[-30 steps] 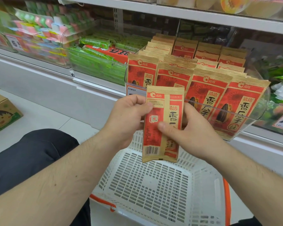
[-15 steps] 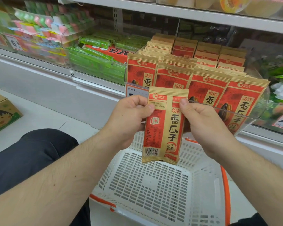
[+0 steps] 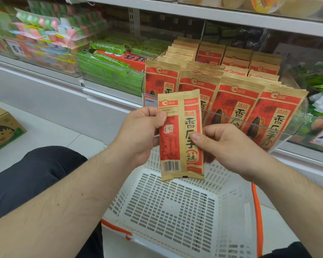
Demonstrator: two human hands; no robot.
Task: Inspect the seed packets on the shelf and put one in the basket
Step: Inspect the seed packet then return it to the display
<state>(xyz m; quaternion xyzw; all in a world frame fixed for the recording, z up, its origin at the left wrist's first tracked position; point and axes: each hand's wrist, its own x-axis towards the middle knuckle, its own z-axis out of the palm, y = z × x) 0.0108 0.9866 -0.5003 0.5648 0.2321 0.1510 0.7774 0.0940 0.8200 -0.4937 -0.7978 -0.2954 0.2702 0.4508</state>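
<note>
Head view: seed packet (image 3: 181, 135) upright, long axis 12–6, back side facing the camera. Left hand (image 3: 140, 133) pinches its upper-left edge; right hand (image 3: 229, 144) pinches the right edge mid-height. Basket (image 3: 237, 211) sits directly at 6 below it; probably a straight drop.

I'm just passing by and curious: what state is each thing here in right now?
Packet: held upright above the basket, back side with barcode facing the camera.
Left hand: pinching the packet's left edge.
Right hand: pinching the packet's right edge.
Basket: on the floor, nothing visible inside.
Shelf packets: standing in rows in a clear bin.
</note>
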